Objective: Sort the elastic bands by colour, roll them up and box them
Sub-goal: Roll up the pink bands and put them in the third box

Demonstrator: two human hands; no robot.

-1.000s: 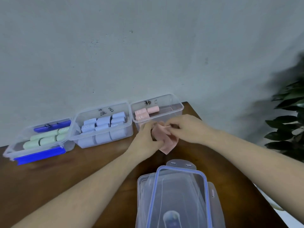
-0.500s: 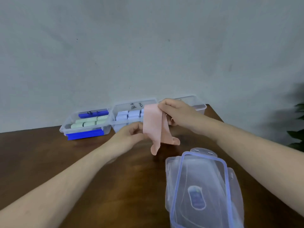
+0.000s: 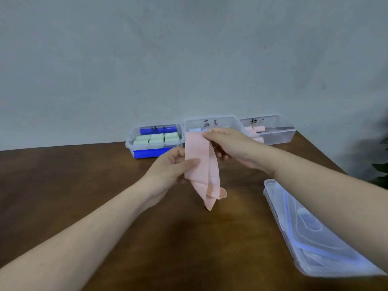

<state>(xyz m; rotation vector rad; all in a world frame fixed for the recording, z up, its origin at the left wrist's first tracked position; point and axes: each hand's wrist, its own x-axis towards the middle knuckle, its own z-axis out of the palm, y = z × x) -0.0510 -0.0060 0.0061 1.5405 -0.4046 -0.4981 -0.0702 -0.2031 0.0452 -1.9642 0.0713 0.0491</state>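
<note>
I've got the long pink elastic band hanging unrolled above the brown wooden desk, right hand pinching its top, left hand gripping its side. Done, I'd judge: green rolls in the clear blue-latched box, some in the middle clear box, few pink in the right clear box. Left: roll and box this one.
</note>
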